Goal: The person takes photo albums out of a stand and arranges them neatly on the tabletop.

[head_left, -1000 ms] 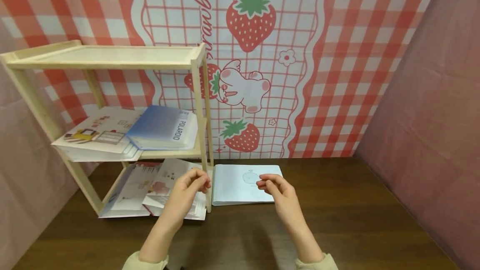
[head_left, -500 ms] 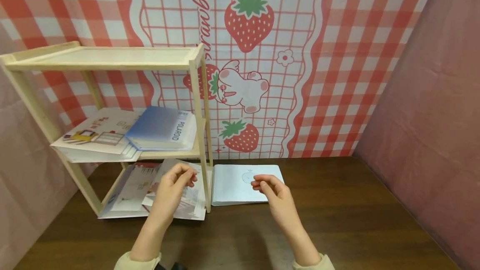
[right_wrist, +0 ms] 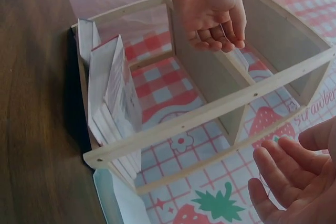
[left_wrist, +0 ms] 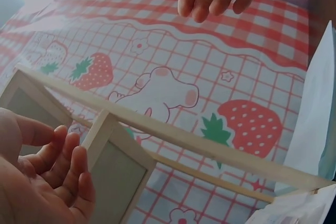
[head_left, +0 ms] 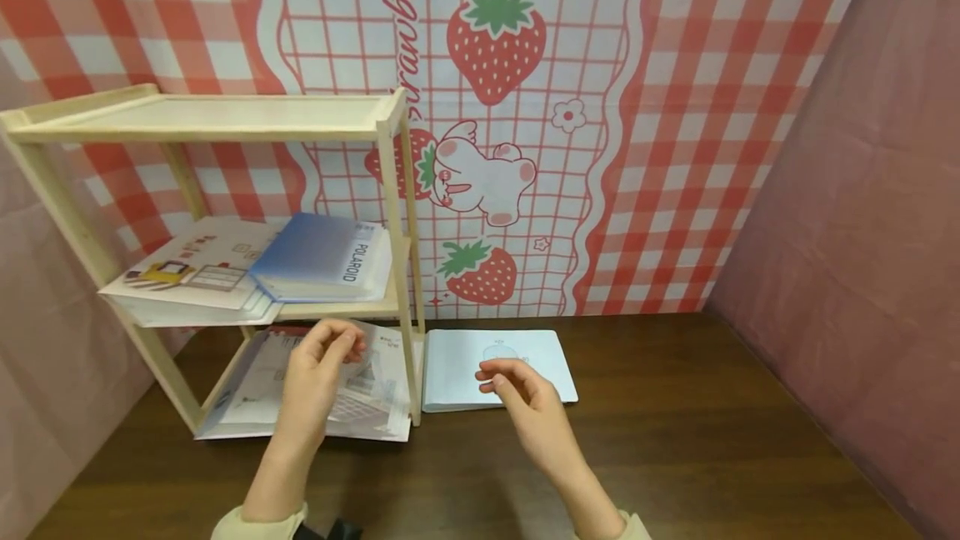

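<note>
My left hand hovers in front of the lower shelf with its fingers loosely bent and nothing in them. Behind it lie white printed albums, partly hidden by the hand. My right hand is also bare, fingers loosely bent, and overlaps the front edge of a pale blue album in the head view. That album lies flat on the table, right beside the shelf. Both wrist views show a gap between thumb and fingertips of the right hand, and the left hand holds nothing there either.
A light wooden shelf rack stands at the left. Its middle shelf bears a blue album lettered POLAROID and a white illustrated album that juts past the front edge. A strawberry-print checked cloth hangs behind the dark wooden table.
Both hands have drifted left, the right one also slightly nearer the body. More of the lower-shelf album's cover shows now. The albums and the rack stay where they were.
</note>
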Action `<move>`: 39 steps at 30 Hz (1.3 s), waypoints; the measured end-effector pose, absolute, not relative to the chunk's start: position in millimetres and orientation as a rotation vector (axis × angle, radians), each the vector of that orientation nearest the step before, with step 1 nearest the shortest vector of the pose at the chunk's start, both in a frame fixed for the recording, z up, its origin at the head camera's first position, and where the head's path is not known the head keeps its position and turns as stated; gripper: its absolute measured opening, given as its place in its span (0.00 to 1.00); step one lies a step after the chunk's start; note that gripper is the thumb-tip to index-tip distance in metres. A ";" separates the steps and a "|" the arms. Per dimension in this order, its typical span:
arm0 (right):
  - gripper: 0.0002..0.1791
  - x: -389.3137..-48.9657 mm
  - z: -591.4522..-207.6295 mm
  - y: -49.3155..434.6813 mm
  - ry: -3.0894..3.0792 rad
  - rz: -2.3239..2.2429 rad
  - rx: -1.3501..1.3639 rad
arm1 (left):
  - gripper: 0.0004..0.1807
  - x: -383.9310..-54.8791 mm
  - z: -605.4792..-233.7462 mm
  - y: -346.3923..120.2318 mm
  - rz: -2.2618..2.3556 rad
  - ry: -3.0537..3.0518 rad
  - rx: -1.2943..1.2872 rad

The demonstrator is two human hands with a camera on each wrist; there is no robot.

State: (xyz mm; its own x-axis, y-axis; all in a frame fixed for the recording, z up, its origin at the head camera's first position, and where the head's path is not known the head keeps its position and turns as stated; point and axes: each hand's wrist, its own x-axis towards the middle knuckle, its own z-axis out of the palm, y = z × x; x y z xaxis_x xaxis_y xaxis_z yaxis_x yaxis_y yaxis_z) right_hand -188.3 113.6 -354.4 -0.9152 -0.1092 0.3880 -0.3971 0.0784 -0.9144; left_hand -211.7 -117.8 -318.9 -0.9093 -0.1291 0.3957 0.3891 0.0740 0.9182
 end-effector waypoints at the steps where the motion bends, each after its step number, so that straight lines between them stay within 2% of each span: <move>1: 0.11 -187.7 -354.3 112.1 -2.136 1.920 0.524 | 0.11 -211.8 -318.3 -119.4 -1.887 -1.970 -0.251; 7: 0.12 -184.4 -353.9 107.6 -2.149 1.956 0.569 | 0.15 -210.9 -317.6 -128.1 -1.884 -1.888 -0.211; 11: 0.12 -182.9 -352.6 105.9 -2.167 1.927 0.581 | 0.11 -222.7 -330.5 -138.4 -1.958 -1.682 -0.398; 14: 0.11 -181.3 -351.5 104.3 -2.192 1.872 0.580 | 0.11 -222.8 -329.9 -139.1 -1.970 -1.625 -0.435; 17: 0.11 -179.6 -350.6 100.3 -2.210 1.829 0.589 | 0.15 -210.5 -315.6 -133.4 -1.941 -1.681 -0.301; 21: 0.13 -177.1 -349.2 91.5 -2.218 1.814 0.611 | 0.14 -206.3 -310.0 -133.7 -1.970 -1.636 -0.220; 27: 0.17 -174.6 -344.3 77.1 -2.242 1.833 0.645 | 0.16 -205.2 -308.0 -132.6 -1.943 -1.579 -0.192; 33: 0.21 -167.9 -323.5 65.5 -2.267 1.812 0.692 | 0.19 -206.9 -307.6 -128.2 -1.914 -1.579 -0.153; 39: 0.20 -171.8 -311.4 54.7 -2.314 1.658 0.791 | 0.18 -202.7 -306.0 -128.1 -1.862 -1.611 -0.054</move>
State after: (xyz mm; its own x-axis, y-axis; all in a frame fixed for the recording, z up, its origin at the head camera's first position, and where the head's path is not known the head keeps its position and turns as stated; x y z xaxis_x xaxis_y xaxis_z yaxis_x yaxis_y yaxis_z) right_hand -171.8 54.7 -311.4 -0.8405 -0.3112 0.4435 -0.5200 0.2335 -0.8217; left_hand -202.7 -128.1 -306.0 -0.7773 -0.4492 0.4405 0.5006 -0.0175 0.8655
